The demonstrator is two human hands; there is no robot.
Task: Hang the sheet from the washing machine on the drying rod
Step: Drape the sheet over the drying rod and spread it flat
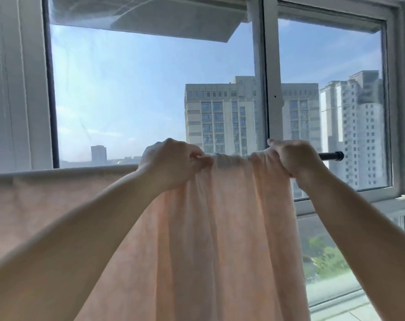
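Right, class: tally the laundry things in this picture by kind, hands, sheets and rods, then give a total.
Hands: 2, left hand and right hand, both gripping the cloth.
Sheets: 1, peach sheet.
Rods: 1, black drying rod.
Total: 4

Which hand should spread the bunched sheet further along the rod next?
The right hand, probably. It grips the sheet beside the bare end of the rod, so there is room to pull outward. The left hand has already-spread cloth beside it.
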